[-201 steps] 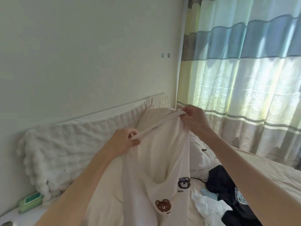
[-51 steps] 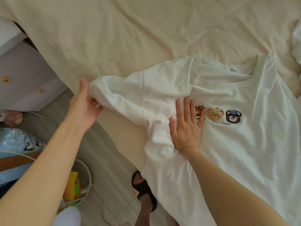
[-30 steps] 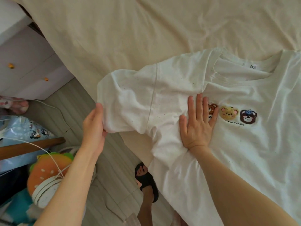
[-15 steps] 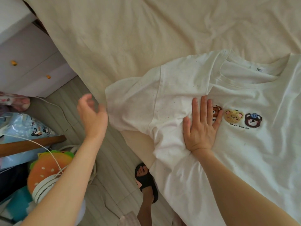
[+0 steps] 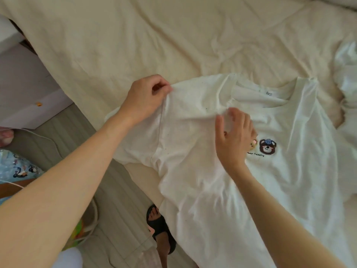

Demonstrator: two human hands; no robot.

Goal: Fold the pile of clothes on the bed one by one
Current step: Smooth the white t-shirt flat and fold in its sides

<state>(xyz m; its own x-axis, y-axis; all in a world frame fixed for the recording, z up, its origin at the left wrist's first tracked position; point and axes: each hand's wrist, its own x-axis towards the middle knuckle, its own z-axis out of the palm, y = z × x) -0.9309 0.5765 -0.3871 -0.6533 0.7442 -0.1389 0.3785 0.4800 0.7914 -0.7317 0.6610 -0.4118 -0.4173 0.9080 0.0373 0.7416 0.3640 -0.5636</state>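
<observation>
White cotton, one tee (image 5: pixel 222 171), lies face up on the bed (image 5: pixel 154 39), its near side hanging over the mattress edge above the floor (image 5: pixel 119 229). The left hand (image 5: pixel 144 97) pinches the shoulder seam between thumb and curled fingers. The right hand (image 5: pixel 234 136) grips a fold of cloth just below the collar, hiding part of the bear print (image 5: pixel 267 146); one bear shows whole. Broad bare sheet lies beyond the tee. More white cloth (image 5: pixel 347 78) sits at the right edge.

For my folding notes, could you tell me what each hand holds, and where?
Left hand pinches the white T-shirt at its shoulder; right hand grips a fabric fold below the collar.
</observation>
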